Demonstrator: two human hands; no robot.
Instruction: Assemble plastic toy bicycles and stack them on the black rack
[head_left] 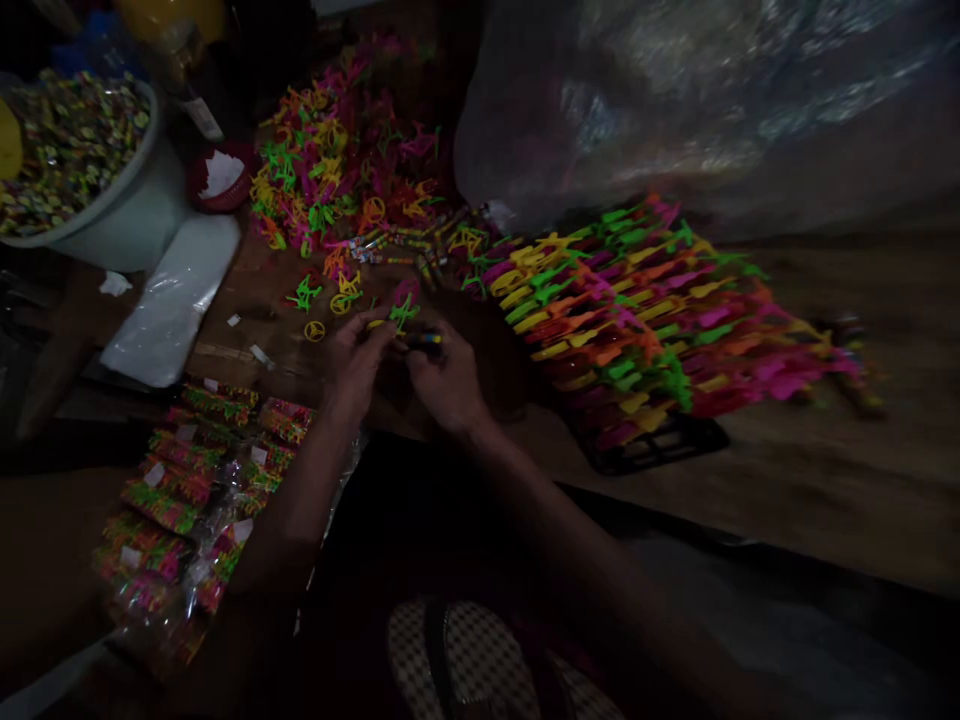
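My left hand (358,355) is closed on a small yellow plastic piece (380,325). Close beside it, my right hand (446,375) pinches a small tube with a blue and yellow end (426,339). The fingertips of both hands nearly meet. Just beyond them lies a green plastic piece (405,312), with a yellow ring-shaped piece (314,331) to the left. Behind are printed tubes (394,245) and a heap of bright plastic pieces (322,165). The image is dark and slightly blurred.
Rows of coloured pieces fill a black rack (660,450) at right. A tub (124,215) of wrapped items, a red basket (236,190) and plastic bags (176,300) are at left. Packed bundles (169,490) lie lower left. Clear sheeting (675,110) covers the back right.
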